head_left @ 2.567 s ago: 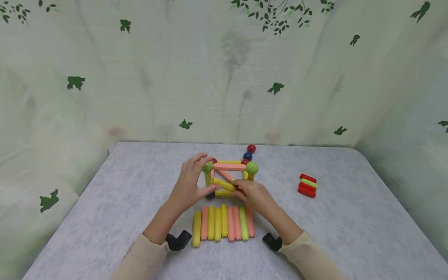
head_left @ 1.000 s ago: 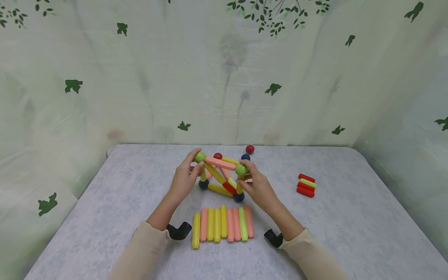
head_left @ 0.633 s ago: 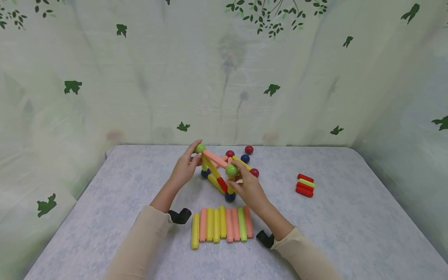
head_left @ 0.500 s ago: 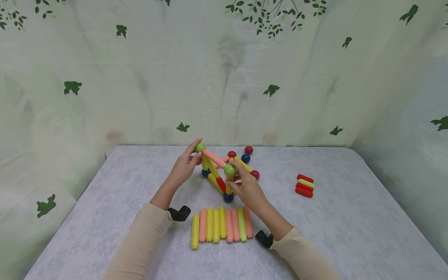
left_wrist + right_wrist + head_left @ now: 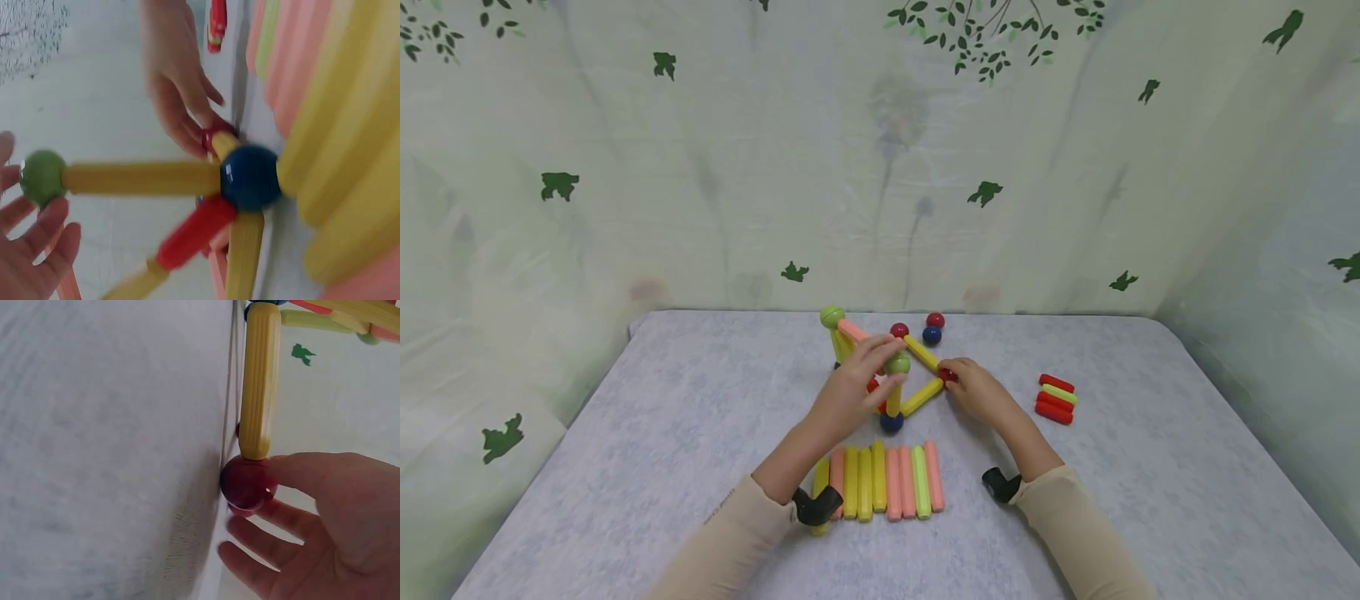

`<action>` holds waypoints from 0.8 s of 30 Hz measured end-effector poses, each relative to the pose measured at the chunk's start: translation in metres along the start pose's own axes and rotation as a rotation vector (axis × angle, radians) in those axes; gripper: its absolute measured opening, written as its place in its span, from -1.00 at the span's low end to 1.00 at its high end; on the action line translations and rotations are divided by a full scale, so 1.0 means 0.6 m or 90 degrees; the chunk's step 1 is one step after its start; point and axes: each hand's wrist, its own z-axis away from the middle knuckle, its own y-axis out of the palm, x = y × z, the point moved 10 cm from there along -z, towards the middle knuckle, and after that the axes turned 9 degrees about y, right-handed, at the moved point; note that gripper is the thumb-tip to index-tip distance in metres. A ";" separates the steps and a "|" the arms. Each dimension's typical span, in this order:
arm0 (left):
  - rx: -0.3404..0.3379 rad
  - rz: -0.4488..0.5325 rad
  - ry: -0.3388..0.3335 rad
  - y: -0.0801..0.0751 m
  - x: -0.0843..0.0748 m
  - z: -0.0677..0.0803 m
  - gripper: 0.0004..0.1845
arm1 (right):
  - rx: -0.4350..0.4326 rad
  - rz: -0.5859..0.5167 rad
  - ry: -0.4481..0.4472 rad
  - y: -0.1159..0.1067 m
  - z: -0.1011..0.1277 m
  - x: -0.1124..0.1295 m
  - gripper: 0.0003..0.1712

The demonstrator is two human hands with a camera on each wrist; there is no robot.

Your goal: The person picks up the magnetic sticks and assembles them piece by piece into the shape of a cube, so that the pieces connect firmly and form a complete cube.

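A frame of toy rods and balls stands at the table's middle. My left hand (image 5: 850, 392) holds the near green ball (image 5: 898, 363), fingers curved about it in the left wrist view. Under that ball a yellow rod (image 5: 144, 179) runs to a dark blue ball (image 5: 251, 177), which also joins a red rod (image 5: 195, 232). At the right corner my right hand (image 5: 976, 392) pinches a red ball (image 5: 245, 482) at the end of another yellow rod (image 5: 260, 381). The far-left green ball (image 5: 832, 317) is untouched. My left hand hides part of the frame.
Several yellow, pink and green rods (image 5: 880, 479) lie in a row in front of the frame. Short red and green rods (image 5: 1055, 412) lie at the right. Behind the frame are a red ball (image 5: 936, 320) and a blue ball (image 5: 932, 335).
The frame has been turned on the table. My left hand has gone from the far-left green ball to the near one; my right hand has left that ball for the red ball at the right.
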 end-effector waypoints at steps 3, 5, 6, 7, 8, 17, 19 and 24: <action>0.022 -0.018 -0.001 0.015 -0.015 -0.005 -0.62 | 0.025 0.020 0.014 0.010 -0.004 -0.009 -0.63; 0.015 -0.032 -0.009 0.015 -0.017 -0.007 -0.64 | 0.020 0.026 0.017 0.009 -0.003 -0.010 -0.64; 0.010 -0.037 -0.011 0.014 -0.017 -0.008 -0.64 | 0.018 0.030 0.020 0.008 -0.002 -0.010 -0.64; 0.004 -0.039 -0.012 0.012 -0.017 -0.008 -0.64 | 0.016 0.035 0.022 0.007 0.000 -0.009 -0.64; 0.001 -0.039 -0.014 0.010 -0.016 -0.008 -0.63 | 0.017 0.039 0.025 0.007 0.002 -0.009 -0.65; -0.006 -0.005 -0.065 -0.006 0.013 0.007 -0.66 | 0.057 0.036 0.033 0.016 0.035 0.003 -0.65; -0.013 0.001 -0.071 -0.013 0.021 0.011 -0.67 | 0.062 0.034 0.025 0.019 0.044 0.009 -0.64; -0.023 0.038 -0.066 -0.025 0.033 0.022 -0.69 | 0.081 0.031 0.014 0.026 0.063 0.023 -0.61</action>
